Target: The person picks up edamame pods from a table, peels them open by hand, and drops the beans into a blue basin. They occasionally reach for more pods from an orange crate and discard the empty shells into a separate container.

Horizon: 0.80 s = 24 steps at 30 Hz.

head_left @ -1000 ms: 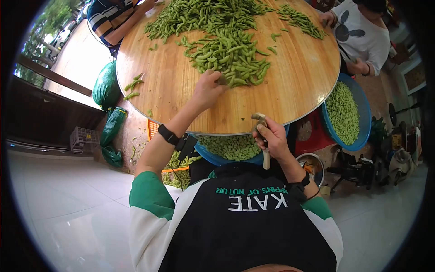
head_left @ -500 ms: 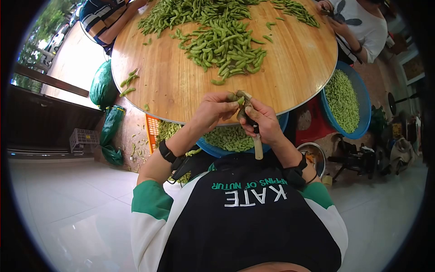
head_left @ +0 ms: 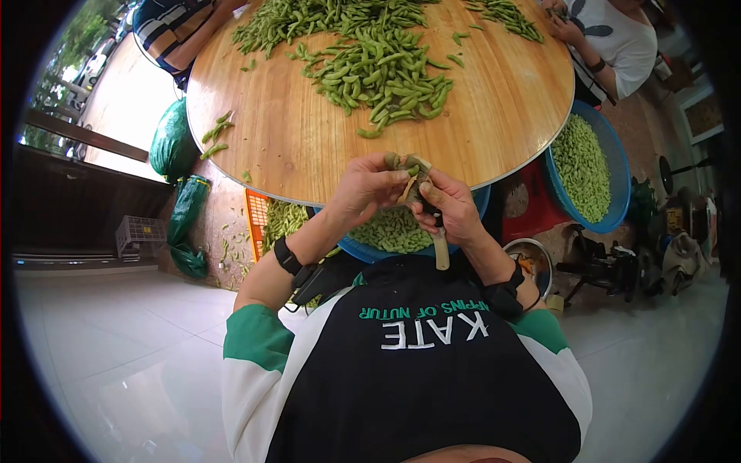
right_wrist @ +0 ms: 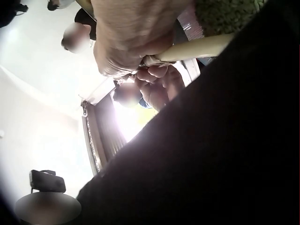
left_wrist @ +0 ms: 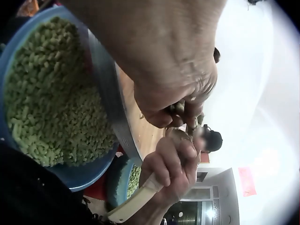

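Note:
Over the table's near edge, my left hand (head_left: 363, 187) pinches a green bean pod (head_left: 413, 170) between thumb and fingers. My right hand (head_left: 453, 208) meets it there, gripping a tool by its pale handle (head_left: 441, 253), which points down toward my shirt. The tool's working end is hidden among the fingers, and brownish coverings show at some fingertips. A heap of bean pods (head_left: 378, 77) lies beyond the hands on the round wooden table (head_left: 270, 139). Below the hands sits a blue basin (left_wrist: 84, 180) of shelled beans. In the right wrist view the handle (right_wrist: 197, 48) sticks out from my fist.
Another blue basin (head_left: 624, 181) of shelled beans stands to the right. An orange crate (head_left: 255, 224) with pods is at the left, near green bags (head_left: 174, 143). Two people sit across the table, one in a striped shirt (head_left: 174, 35), one in a white shirt (head_left: 629, 50).
My left hand has come back from the near edge of the heap to my right hand, with a pod in its fingers. My right hand has risen slightly leftward with the tool.

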Each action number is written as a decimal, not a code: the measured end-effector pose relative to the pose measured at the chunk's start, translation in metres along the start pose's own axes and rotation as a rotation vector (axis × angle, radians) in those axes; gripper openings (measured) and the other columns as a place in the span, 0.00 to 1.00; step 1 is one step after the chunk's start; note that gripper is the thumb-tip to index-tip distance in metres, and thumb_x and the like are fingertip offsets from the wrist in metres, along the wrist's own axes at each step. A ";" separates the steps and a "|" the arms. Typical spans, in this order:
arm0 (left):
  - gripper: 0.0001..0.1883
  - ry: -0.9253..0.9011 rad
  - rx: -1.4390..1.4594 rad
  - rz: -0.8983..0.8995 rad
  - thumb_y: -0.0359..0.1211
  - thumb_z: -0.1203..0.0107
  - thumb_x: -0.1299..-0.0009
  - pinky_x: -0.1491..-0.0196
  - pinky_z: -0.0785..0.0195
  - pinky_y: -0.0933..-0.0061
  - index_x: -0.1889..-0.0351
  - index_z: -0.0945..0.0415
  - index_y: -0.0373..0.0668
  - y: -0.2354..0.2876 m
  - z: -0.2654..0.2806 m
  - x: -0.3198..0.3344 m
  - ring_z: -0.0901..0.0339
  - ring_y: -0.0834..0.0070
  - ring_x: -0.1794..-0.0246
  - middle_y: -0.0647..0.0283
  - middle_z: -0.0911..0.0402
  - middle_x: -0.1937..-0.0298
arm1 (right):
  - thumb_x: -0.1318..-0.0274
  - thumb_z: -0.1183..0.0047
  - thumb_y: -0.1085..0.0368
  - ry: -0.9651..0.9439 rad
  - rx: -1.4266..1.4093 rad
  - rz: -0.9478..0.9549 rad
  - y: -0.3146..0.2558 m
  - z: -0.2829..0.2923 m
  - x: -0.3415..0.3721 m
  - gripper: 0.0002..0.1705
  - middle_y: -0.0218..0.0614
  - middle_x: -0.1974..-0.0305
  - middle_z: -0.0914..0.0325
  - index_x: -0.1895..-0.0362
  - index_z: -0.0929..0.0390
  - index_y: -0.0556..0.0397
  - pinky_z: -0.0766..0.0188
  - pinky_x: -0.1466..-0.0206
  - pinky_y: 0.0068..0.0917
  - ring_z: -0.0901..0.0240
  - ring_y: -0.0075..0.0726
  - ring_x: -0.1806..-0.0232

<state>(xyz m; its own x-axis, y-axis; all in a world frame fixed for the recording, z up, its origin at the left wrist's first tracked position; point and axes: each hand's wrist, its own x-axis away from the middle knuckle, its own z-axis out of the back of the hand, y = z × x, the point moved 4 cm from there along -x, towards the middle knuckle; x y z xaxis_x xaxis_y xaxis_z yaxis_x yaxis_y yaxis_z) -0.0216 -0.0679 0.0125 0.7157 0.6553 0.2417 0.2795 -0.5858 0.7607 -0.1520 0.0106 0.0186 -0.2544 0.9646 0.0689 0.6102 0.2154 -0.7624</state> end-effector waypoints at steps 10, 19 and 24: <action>0.07 -0.287 0.315 0.362 0.34 0.47 0.30 0.81 0.47 0.81 0.61 0.27 0.41 -0.009 -0.003 0.006 0.36 0.81 0.82 0.67 0.27 0.76 | 0.35 0.54 0.66 -0.048 0.069 -0.012 0.003 0.012 0.003 0.15 0.28 0.73 0.26 0.46 0.27 0.58 0.47 0.82 0.12 0.42 0.14 0.83; 0.08 -0.027 0.007 0.260 0.36 0.49 0.28 0.84 0.53 0.81 0.63 0.27 0.41 -0.006 -0.001 0.010 0.41 0.83 0.85 0.69 0.30 0.77 | 0.39 0.51 0.70 0.228 0.476 0.146 -0.006 0.010 0.004 0.12 0.29 0.74 0.25 0.52 0.27 0.58 0.43 0.80 0.14 0.39 0.15 0.82; 0.07 -0.076 0.050 0.426 0.34 0.47 0.30 0.85 0.53 0.82 0.65 0.27 0.40 -0.014 0.003 0.016 0.40 0.83 0.85 0.68 0.30 0.77 | 0.42 0.48 0.71 0.116 0.926 0.246 -0.018 0.007 0.002 0.07 0.28 0.76 0.23 0.59 0.25 0.56 0.36 0.76 0.18 0.33 0.17 0.79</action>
<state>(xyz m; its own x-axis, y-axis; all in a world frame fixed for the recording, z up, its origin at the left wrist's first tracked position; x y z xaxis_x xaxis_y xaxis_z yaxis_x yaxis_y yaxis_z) -0.0123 -0.0509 0.0038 0.8184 0.3138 0.4813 -0.0218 -0.8201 0.5718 -0.1689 0.0075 0.0279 -0.0919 0.9865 -0.1356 -0.2102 -0.1523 -0.9657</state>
